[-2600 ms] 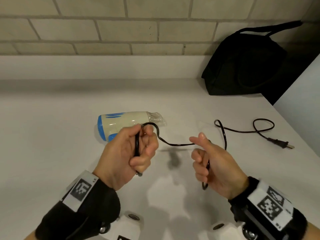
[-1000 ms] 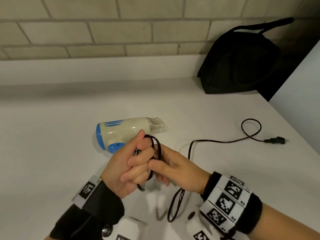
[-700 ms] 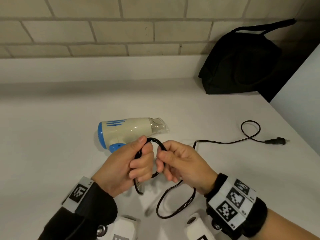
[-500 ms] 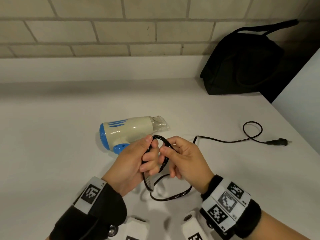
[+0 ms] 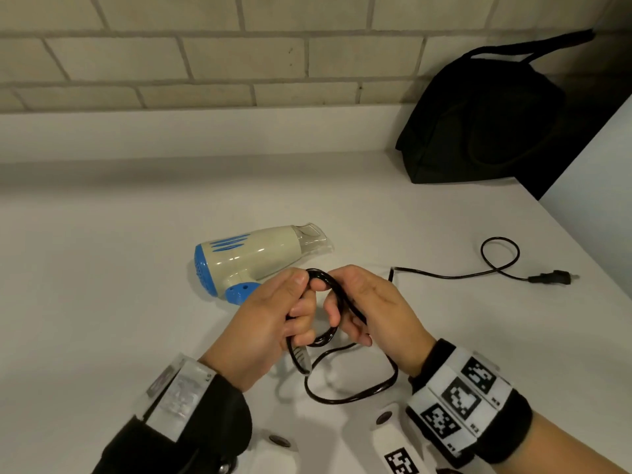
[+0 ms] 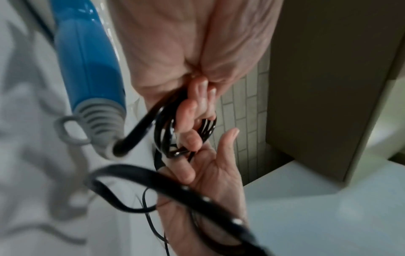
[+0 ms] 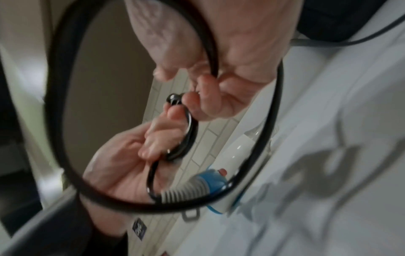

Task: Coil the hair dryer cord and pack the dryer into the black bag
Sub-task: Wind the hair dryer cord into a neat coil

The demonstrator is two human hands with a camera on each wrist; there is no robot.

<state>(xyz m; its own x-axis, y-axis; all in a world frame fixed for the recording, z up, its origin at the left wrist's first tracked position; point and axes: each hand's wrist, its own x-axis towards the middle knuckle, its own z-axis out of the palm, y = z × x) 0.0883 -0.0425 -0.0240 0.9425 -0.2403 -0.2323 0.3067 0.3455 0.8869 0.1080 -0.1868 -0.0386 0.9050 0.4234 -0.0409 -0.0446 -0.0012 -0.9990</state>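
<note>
A cream and blue hair dryer (image 5: 253, 256) lies on its side on the white counter (image 5: 102, 285), nozzle pointing right. My left hand (image 5: 273, 319) grips a small coil of its black cord (image 5: 328, 285), fingers curled through the loops (image 6: 166, 131). My right hand (image 5: 369, 309) holds the cord beside the coil, and a slack loop (image 5: 352, 388) hangs under both wrists. The remaining cord runs right to a small loop (image 5: 501, 254) and the plug (image 5: 550, 278). The dryer's blue handle and grey strain relief (image 6: 103, 121) show close in the left wrist view.
A black bag (image 5: 485, 121) with a strap handle leans against the brick wall at the back right of the counter. A white panel (image 5: 595, 186) rises at the right edge.
The hands came together and another turn of cord went onto the coil in my left hand. The free cord on the counter got shorter; the plug slid slightly left.
</note>
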